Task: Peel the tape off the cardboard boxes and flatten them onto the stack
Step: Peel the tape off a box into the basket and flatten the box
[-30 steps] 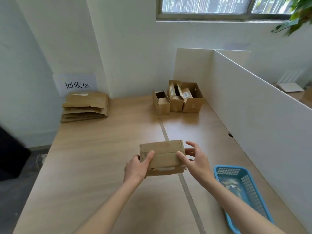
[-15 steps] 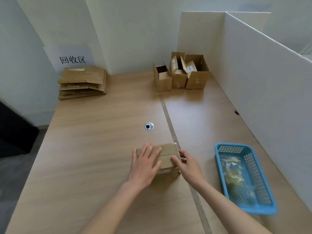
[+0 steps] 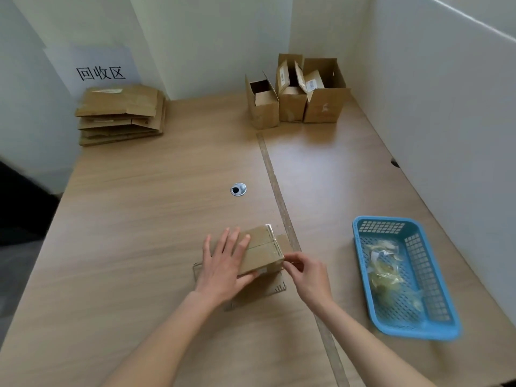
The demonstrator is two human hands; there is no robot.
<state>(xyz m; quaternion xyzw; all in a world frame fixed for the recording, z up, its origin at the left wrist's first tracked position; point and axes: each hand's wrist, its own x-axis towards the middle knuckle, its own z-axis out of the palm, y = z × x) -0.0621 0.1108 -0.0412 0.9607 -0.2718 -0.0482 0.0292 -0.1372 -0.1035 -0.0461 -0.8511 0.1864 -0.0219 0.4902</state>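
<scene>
A small brown cardboard box (image 3: 262, 251) stands on the wooden desk (image 3: 139, 219), its top flaps sealed with clear tape (image 3: 272, 238) along the right edge. My left hand (image 3: 223, 263) lies flat on the box top with fingers spread, thumb against its near side. My right hand (image 3: 304, 270) pinches at the tape on the box's right near corner. A stack of flattened boxes (image 3: 120, 114) lies at the far left under a paper sign. Three open boxes (image 3: 296, 93) stand at the far middle.
A blue plastic basket (image 3: 435, 297) holding crumpled tape scraps sits to the right of my hands. A white partition (image 3: 446, 107) walls the desk's right side. A metal cable grommet (image 3: 238, 189) is set in the desk beyond the box. A seam strip runs down the desk.
The box came down from my two hands onto the desk. My left hand moved on top of it and my right went to its right corner. The camera tilted downward.
</scene>
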